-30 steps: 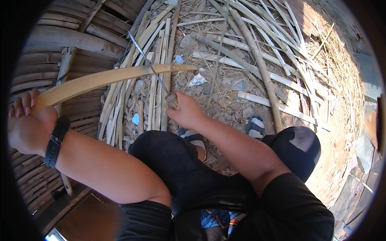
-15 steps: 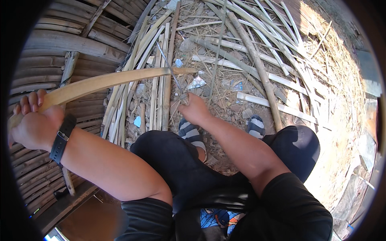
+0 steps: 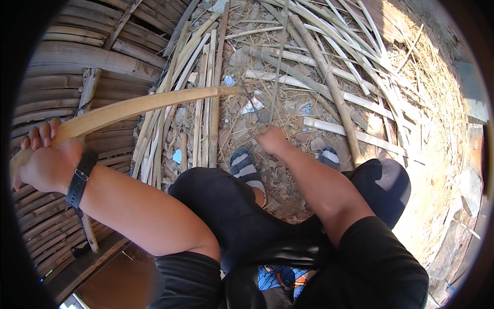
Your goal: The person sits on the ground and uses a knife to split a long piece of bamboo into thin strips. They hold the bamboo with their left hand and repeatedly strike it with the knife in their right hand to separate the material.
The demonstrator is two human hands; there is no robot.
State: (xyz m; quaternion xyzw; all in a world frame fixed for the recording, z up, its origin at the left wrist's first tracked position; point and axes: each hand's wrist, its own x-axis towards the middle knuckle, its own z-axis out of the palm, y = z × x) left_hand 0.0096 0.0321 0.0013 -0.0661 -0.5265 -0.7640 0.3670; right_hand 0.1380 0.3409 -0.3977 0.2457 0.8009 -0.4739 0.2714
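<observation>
Bamboo strip [image 3: 139,104], broad, pale and bowed, runs from the hand at 9 o'clock up and across to a narrower tip near 12 o'clock, held up over the floor litter. Left hand [image 3: 47,154]: fingers curled around the near end of the strip, grip closed; black buckled strap [image 3: 82,176] on that wrist. Right hand [image 3: 272,140]: just off centre toward 1 o'clock, fingers folded into a fist, on the handle of a knife [image 3: 250,96], judged from the blade rising out of it; the handle itself is hidden by the fist. Blade slants toward 11 o'clock and crosses the strip close to its tip; whether the edge bites cannot be told, as it is blurred. Change over the last second: right hand and blade have travelled rightward, from a crossing further back along the strip to this one near the tip, while the left hand has shifted only slightly. Reading: the stroke is probably near its far end, little strip being left beyond the blade. Surroundings: thin bamboo slats [image 3: 198,110] at 11 o'clock, a round pole [image 3: 334,90] at 1 o'clock, slatted bamboo wall [image 3: 92,54] at 10 o'clock
</observation>
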